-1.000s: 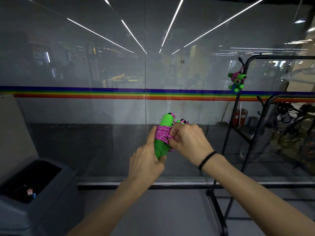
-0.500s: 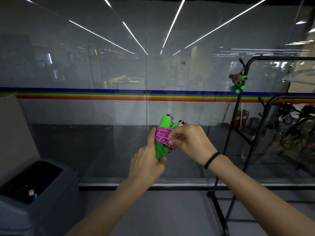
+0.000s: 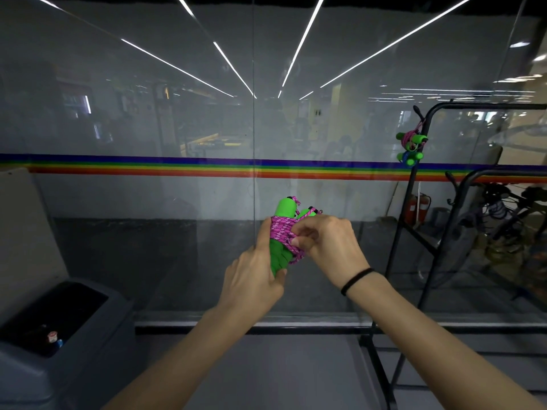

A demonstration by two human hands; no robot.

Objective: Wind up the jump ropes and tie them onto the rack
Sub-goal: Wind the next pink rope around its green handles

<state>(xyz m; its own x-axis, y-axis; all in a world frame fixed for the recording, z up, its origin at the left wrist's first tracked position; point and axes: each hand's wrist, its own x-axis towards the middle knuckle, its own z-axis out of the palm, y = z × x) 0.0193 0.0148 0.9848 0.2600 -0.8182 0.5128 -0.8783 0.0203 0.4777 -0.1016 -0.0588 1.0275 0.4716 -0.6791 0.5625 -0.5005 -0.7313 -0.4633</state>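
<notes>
Centre frame: left hand (image 3: pixel 251 279) grips lower end of green jump-rope handles (image 3: pixel 281 232), held upright. Pink rope (image 3: pixel 282 232) wound around handles; right hand (image 3: pixel 327 247) pinches coils, black band on wrist. Right of frame: black rack (image 3: pixel 410 208), wound jump rope bundle (image 3: pixel 410 146) tied near top. Lower left: grey bin (image 3: pixel 74 335). Behind: glass wall (image 3: pixel 148 128) with rainbow stripe (image 3: pixel 177 167).

A gym or sports hall, by the look: a glass wall (image 3: pixel 177 128) with a rainbow stripe (image 3: pixel 177 167), a black rack (image 3: pixel 414 217) hung with jump ropes (image 3: pixel 410 146), and a grey bin (image 3: pixel 74 335).
</notes>
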